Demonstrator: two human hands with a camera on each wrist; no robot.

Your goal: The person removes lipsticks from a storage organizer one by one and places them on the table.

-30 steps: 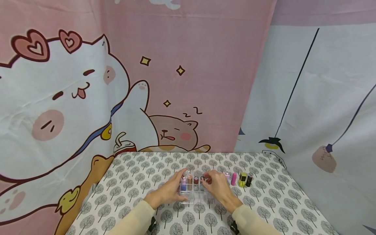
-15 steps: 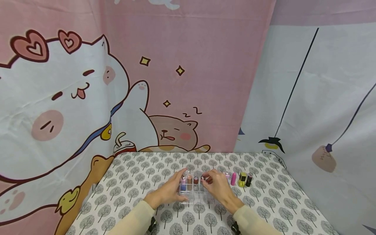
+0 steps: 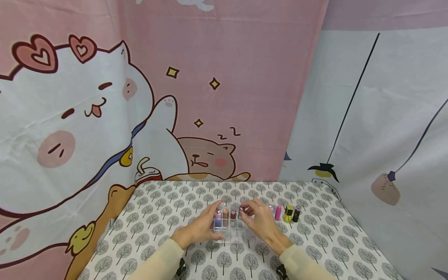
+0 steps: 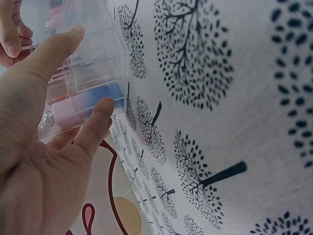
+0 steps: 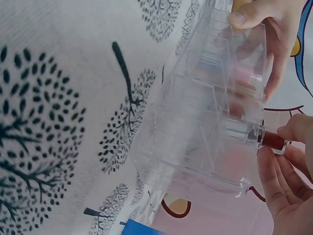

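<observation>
A clear plastic organizer [image 3: 224, 229] with compartments stands on the table between both hands. My left hand [image 3: 199, 228] grips its left side, the thumb in front and fingers along the side wall. In the left wrist view, a pink-and-blue tube [image 4: 85, 105] sits in the end compartment by those fingers. Beside it in the head view are a brown tube [image 3: 225, 217] and a dark red lipstick [image 3: 233, 214]. My right hand [image 3: 261, 222] pinches another dark red lipstick [image 5: 274, 141] with a clear cap; its lower end is at a compartment's opening. How deep it sits cannot be told.
To the right of the organizer stand a bright pink tube [image 3: 278, 213], a yellow bottle [image 3: 288, 215] with a black cap, and a black tube [image 3: 296, 214]. A pale, clear-capped item is partly hidden behind the right hand. A tree-print cloth [image 3: 196, 256] covers the table.
My right hand, still pinching the lipstick, has shifted only very slightly. The left hand and the organizer keep their place.
</observation>
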